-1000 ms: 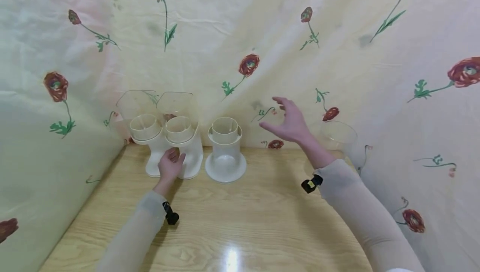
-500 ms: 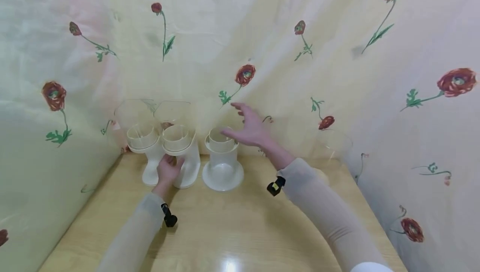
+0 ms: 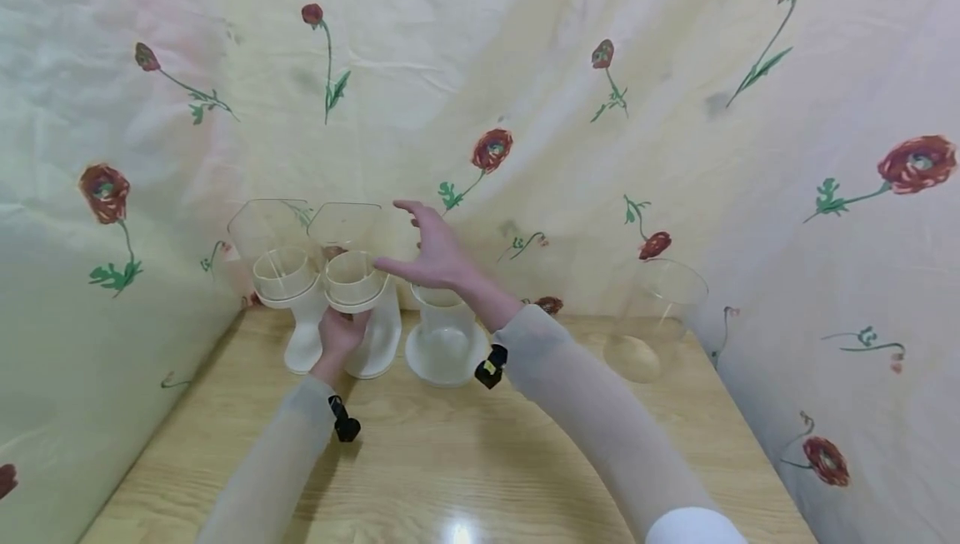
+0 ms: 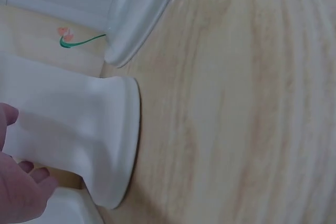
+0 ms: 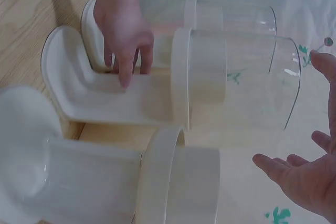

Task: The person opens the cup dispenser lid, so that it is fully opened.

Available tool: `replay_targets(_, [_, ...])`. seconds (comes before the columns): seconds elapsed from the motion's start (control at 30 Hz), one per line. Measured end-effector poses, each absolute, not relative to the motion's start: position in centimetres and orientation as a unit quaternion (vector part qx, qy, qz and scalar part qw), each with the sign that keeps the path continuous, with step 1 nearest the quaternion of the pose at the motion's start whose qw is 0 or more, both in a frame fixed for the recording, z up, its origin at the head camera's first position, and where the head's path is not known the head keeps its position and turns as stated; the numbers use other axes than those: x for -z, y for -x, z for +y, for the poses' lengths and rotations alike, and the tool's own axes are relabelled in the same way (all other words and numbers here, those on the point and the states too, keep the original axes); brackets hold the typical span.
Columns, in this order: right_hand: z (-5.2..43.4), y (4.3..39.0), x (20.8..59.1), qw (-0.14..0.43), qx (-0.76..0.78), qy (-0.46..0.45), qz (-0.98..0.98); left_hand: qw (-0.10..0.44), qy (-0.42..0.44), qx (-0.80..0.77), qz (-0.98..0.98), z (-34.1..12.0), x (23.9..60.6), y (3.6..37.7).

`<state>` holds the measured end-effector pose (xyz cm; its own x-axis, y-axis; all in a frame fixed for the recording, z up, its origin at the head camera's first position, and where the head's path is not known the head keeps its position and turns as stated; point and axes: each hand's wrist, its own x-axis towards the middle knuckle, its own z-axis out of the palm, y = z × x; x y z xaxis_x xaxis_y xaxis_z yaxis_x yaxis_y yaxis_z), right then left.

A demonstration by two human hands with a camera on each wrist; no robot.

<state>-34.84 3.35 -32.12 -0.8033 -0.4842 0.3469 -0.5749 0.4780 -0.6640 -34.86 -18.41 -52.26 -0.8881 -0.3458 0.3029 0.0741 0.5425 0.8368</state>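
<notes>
Two hands at work over the desk (image 3: 465, 452). Left hand (image 3: 341, 334) wrapped round the white base of the middle dispenser (image 3: 363, 294), near the desk's back edge. Right hand (image 3: 431, 257) raised above it, fingers spread, holding nothing.

Cloth-draped tabletop (image 3: 465, 461) recording booth

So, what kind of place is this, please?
Probably a makeshift recording corner indoors, not a real kitchen: a wooden table is enclosed by draped flowered cloth, and it carries only white plastic dispenser stands and one loose clear container.
</notes>
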Motion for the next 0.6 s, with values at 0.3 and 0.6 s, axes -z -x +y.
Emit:
replay_targets(0.3, [-0.1,34.5,33.1,0.058,-0.415,-0.310,-0.853,0.215,-0.089,0.421,-0.877,-18.9,51.0,35.5])
replay_targets(0.6, [-2.4,35.0,34.5,0.063,-0.440,-0.287,-0.849,0.203,-0.102,0.418,-0.879,-19.1,50.6,35.8])
